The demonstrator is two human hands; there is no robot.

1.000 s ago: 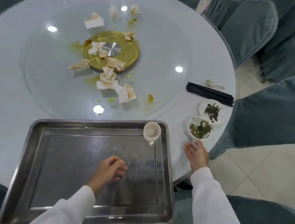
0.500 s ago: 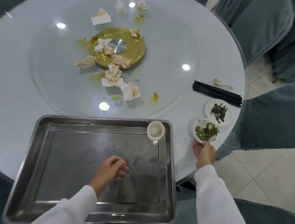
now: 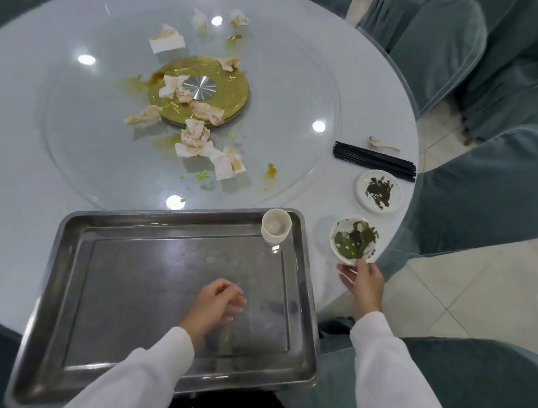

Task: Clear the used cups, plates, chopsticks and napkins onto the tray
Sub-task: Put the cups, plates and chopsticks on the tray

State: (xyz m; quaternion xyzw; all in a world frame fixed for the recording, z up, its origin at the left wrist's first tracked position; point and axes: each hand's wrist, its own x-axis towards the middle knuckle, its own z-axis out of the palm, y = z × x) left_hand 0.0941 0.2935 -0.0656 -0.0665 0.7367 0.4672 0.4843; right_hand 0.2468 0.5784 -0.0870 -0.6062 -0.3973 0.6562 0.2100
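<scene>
Your right hand (image 3: 362,280) pinches the near rim of the small bowl (image 3: 355,240) of green scraps, just right of the steel tray (image 3: 66,316) on the tabletop (image 3: 9,181). Your left hand (image 3: 216,303) hangs loosely curled over the tray, holding nothing. A white cup (image 3: 276,225) stands in the tray's far right corner. A dirty saucer (image 3: 379,190) and black chopsticks (image 3: 374,160) lie farther right; crumpled napkins (image 3: 195,138) litter the glass turntable (image 3: 304,86).

- The tray's (image 3: 55,331) near-left corner is cut off by the picture's bottom edge.
- The right hand's (image 3: 363,282) fingers under the bowl (image 3: 354,239) are hidden.
</scene>
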